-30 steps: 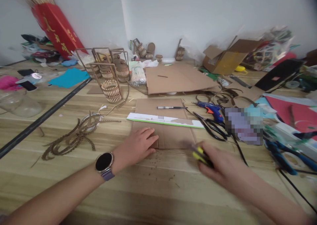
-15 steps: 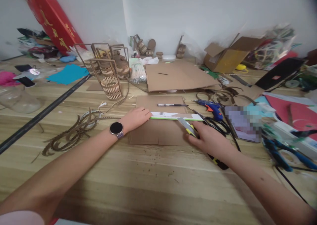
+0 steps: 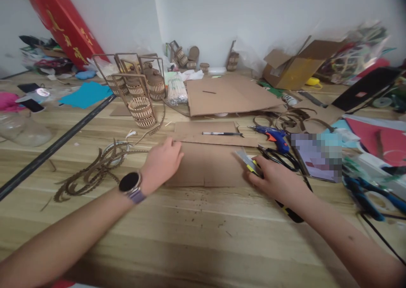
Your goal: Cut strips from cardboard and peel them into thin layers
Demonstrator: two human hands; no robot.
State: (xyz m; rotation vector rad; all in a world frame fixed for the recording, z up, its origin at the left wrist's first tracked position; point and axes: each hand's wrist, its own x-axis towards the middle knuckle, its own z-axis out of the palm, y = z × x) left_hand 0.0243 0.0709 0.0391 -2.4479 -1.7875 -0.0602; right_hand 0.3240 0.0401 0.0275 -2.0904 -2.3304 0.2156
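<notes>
My left hand (image 3: 163, 163), wearing a watch, has its fingers curled round the left end of a narrow cardboard strip (image 3: 218, 141). The strip lies across a brown cardboard piece (image 3: 209, 165), brown face showing. My right hand (image 3: 274, 176) is closed round a yellow and black utility knife (image 3: 253, 167), whose blade is out and points up-left over the cardboard's right part. Just behind the strip lies a pen (image 3: 222, 133). Black-handled scissors (image 3: 282, 157) lie behind my right hand.
A blue glue gun (image 3: 274, 138) and a phone (image 3: 317, 157) are at the right. Curled brown strips (image 3: 98, 169) lie left of my left hand. Small bamboo baskets (image 3: 142, 111) stand at the back left, beside a large cardboard sheet (image 3: 228, 97).
The white, green-edged face seen between my hands no longer shows; a brown strip lies there. My left hand has shifted left and curled. My right hand has moved slightly right with the knife.
</notes>
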